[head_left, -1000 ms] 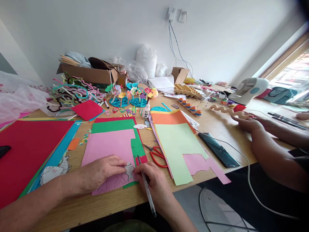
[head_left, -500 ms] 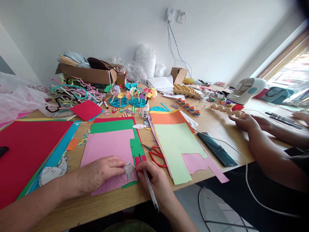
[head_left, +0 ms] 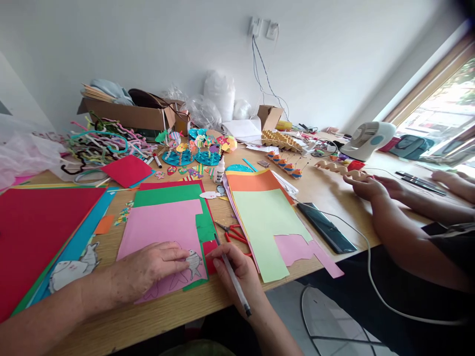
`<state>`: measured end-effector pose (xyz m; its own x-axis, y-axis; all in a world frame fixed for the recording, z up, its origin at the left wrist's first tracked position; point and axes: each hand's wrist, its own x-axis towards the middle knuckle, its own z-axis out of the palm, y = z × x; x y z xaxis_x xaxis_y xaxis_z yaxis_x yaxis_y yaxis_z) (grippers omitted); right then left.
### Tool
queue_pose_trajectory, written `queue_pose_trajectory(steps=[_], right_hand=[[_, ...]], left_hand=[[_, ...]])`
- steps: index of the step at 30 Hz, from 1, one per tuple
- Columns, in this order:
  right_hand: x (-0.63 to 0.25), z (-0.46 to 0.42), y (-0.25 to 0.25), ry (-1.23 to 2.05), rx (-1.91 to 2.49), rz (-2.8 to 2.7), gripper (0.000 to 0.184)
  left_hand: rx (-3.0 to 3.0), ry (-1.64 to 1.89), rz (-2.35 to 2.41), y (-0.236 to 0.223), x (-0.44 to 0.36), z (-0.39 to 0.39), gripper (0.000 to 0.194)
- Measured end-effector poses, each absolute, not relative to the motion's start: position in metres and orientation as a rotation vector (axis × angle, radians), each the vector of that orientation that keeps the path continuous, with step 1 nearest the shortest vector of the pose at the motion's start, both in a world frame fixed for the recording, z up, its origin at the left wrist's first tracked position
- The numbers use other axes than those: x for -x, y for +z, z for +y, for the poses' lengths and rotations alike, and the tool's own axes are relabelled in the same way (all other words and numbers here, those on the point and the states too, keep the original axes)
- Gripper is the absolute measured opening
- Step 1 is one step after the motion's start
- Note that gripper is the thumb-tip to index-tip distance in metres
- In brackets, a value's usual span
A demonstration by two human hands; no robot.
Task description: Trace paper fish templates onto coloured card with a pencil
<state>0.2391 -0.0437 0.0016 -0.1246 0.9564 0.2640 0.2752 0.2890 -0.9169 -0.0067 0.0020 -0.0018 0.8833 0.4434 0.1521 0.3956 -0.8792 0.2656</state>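
Observation:
My left hand [head_left: 152, 272] lies flat on a sheet of pink paper [head_left: 159, 222], fingers stretched out. Its fingertips rest on the edge of a small grey-and-white striped fish cutout [head_left: 193, 262] near the sheet's right edge. Fish outlines are drawn on the pink paper, partly under that hand. A clear-barrelled pen [head_left: 237, 287] is held in my right hand [head_left: 235, 272], just right of the cutout and apart from it. Green paper [head_left: 206, 227] and red paper [head_left: 209, 247] show beneath the pink sheet. Red-handled scissors [head_left: 235, 233] lie beyond my right hand, partly hidden.
Stacked coloured papers [head_left: 44, 227] and white fish cutouts [head_left: 69, 272] lie left. Pale green paper [head_left: 260, 222], a phone [head_left: 326, 227] and a cable are right. A glue bottle [head_left: 219, 170] stands behind. Another person's hands [head_left: 367, 185] hold a wavy cardboard strip [head_left: 336, 168].
My right hand with the pen has shifted slightly right, away from the fish cutout. My left hand stays on the pink paper. The whole view has turned a little.

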Motion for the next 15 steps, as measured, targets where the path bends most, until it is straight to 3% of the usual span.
queue_pose_trajectory(steps=[15], right_hand=[[-0.245, -0.048, 0.012, 1.043, 1.155, -1.627, 0.016]], left_hand=[[-2.601, 0.210, 0.516, 0.037, -0.015, 0.023, 0.043]])
